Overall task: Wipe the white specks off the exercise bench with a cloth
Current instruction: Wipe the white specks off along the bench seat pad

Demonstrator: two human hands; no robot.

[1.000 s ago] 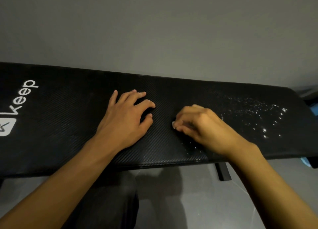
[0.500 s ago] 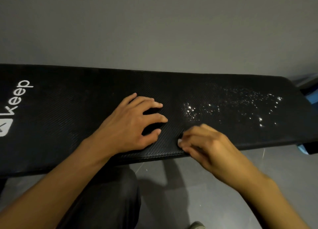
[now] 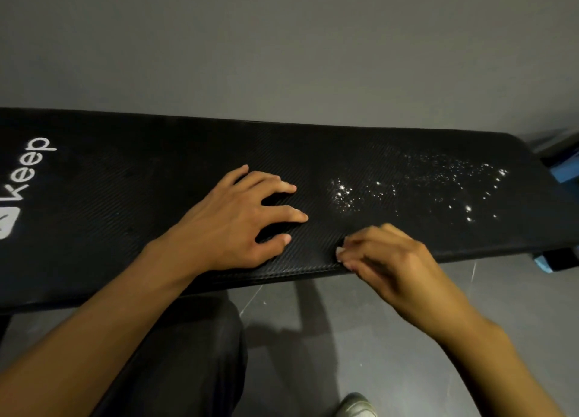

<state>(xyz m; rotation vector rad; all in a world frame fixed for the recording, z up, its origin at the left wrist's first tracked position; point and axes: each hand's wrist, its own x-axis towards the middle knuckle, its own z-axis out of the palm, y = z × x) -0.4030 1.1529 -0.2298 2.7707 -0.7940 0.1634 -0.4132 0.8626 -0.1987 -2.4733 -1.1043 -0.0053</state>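
White specks dot the black bench beyond the right hand.

The bench runs across the view from nine to three o'clock, with the wall behind it at twelve and the floor before it at six. The left hand rests on the bench top near the middle. The specks lie on the bench at about three o'clock from that hand, spread toward the right end. The right hand sits at the bench's near edge, at six o'clock from the specks and apart from them. The cloth shows at its fingertips, touching the bench. The lettering lies on the bench at nine o'clock. A leg lies before the bench at six, with a shoe at about its four o'clock.
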